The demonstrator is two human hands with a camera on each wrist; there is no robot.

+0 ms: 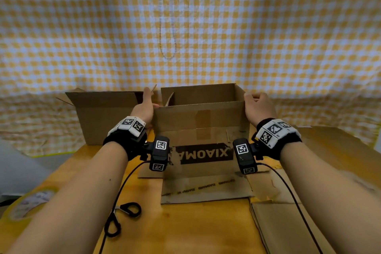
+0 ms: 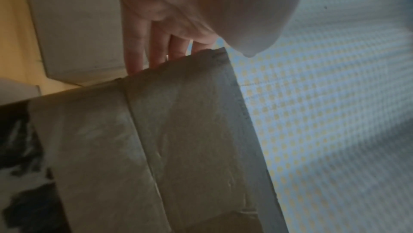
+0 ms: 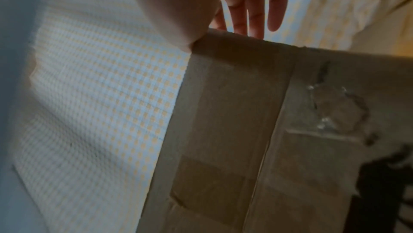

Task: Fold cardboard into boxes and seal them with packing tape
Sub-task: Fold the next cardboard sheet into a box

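An open-topped brown cardboard box (image 1: 198, 117) stands on the wooden table (image 1: 185, 233), its near flap (image 1: 204, 154) with a black printed logo lying flat toward me. My left hand (image 1: 144, 107) holds the box's top left corner. Its fingers (image 2: 138, 42) run behind the panel's edge, and the thumb sits on the near side. My right hand (image 1: 257, 107) grips the top right corner. The wrist view there shows the fingers (image 3: 254, 10) past the cardboard (image 3: 234, 113) edge and the thumb in front. The inside of the box is mostly hidden.
A second open box (image 1: 107, 117) stands behind at the left. Black-handled scissors (image 1: 121, 216) and a roll of tape (image 1: 31, 202) lie near the front left. Flat cardboard (image 1: 288, 222) covers the table's right side. A yellow checked cloth (image 1: 185, 27) hangs behind.
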